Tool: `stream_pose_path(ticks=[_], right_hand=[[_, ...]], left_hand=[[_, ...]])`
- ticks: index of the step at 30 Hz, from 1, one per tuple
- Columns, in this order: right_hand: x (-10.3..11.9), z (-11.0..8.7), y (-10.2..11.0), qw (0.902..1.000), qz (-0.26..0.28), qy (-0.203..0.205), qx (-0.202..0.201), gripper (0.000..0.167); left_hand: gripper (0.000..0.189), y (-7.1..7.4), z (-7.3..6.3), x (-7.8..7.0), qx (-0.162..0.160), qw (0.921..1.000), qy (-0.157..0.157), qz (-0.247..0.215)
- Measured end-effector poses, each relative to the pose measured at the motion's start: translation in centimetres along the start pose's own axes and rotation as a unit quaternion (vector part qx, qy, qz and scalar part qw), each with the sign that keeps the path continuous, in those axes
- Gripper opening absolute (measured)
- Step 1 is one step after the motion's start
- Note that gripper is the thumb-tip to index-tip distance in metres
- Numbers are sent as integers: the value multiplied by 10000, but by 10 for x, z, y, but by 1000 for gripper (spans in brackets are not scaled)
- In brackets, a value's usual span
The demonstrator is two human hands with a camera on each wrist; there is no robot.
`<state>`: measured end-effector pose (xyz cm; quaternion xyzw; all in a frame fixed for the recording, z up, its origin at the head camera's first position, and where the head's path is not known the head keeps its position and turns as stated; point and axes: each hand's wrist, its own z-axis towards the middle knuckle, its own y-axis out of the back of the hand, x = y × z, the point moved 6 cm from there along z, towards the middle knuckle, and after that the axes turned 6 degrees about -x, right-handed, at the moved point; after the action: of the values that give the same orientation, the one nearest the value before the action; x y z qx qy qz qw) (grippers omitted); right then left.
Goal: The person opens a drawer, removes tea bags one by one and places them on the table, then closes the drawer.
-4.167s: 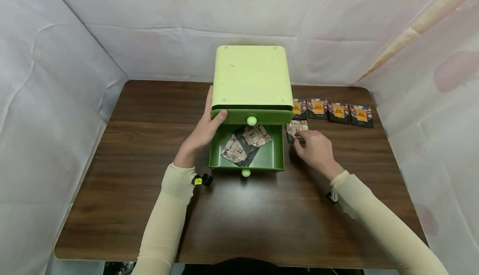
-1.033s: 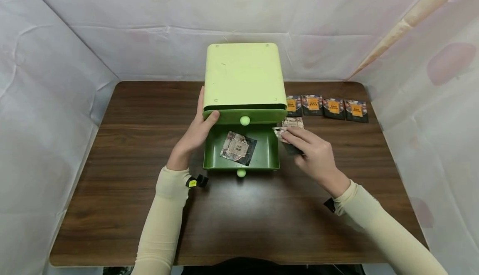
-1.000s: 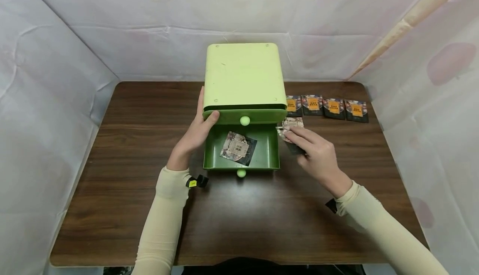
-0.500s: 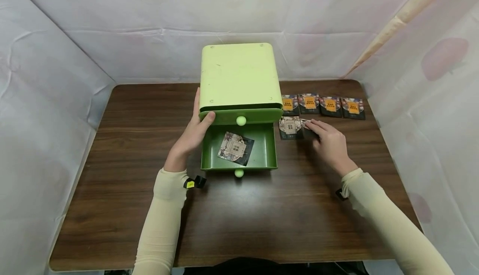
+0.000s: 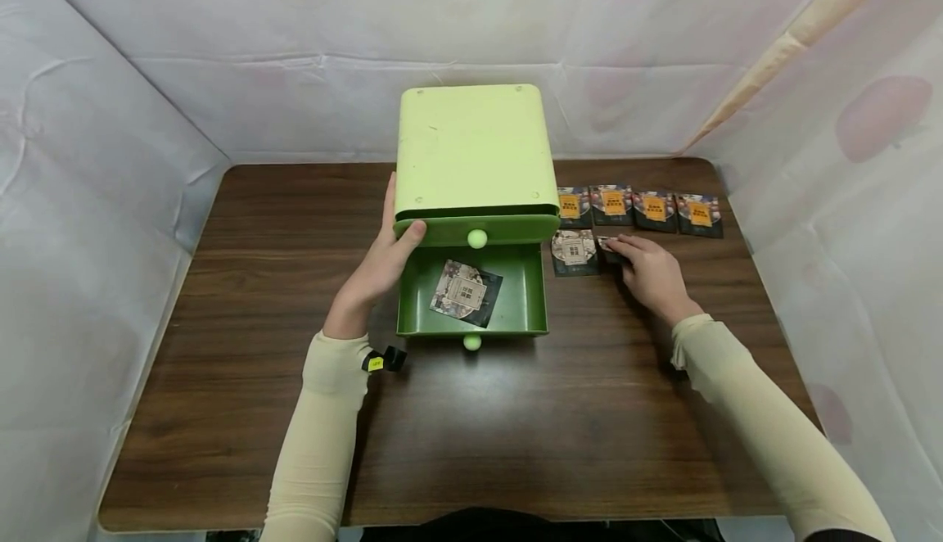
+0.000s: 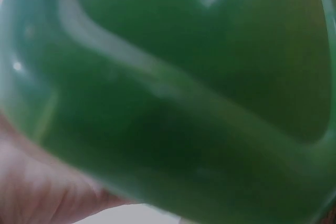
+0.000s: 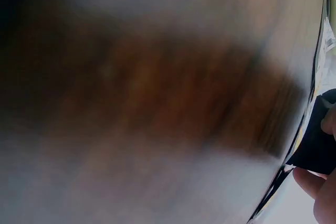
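My left hand (image 5: 379,268) holds the left side of a light green two-drawer cabinet (image 5: 475,149), its thumb on the front of the upper drawer (image 5: 442,232). The wrist view shows green surface (image 6: 168,119) with part of that hand below. The lower drawer (image 5: 525,288) is pulled out with a dark printed packet (image 5: 464,292) lying in it. To the right, my right hand (image 5: 651,276) pinches another packet (image 5: 608,249) low over the table; the right wrist view shows the packet's dark part (image 7: 315,140) between fingers. Beside it lies a packet with a pale label (image 5: 575,252).
Several packets with orange labels (image 5: 611,202) lie in a row behind, to the cabinet's right. All stand on a brown wooden table (image 5: 295,198). White cloth (image 5: 295,18) hangs close behind and at both sides.
My right hand has lifted a packet from the lower drawer and carried it right, beside the pale-label packet laid down earlier. My left hand has stayed on the cabinet.
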<state>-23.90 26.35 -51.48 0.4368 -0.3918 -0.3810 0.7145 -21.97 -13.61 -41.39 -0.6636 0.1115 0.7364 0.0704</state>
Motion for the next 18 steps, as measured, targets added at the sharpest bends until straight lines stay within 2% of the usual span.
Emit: stream_pose_path(ticks=[6, 14, 18], right_hand=[[-7, 5, -8, 9987, -55, -68, 500, 51], [-16, 4, -18, 9871, 198, -265, 1566, 64], [-18, 0, -19, 9804, 260, -400, 1911, 69]], left_hand=[[93, -4, -4, -11, 29, 10000, -24, 5], [93, -1, -1, -4, 28, 10000, 4, 29], [93, 0, -1, -3, 24, 10000, -3, 37]])
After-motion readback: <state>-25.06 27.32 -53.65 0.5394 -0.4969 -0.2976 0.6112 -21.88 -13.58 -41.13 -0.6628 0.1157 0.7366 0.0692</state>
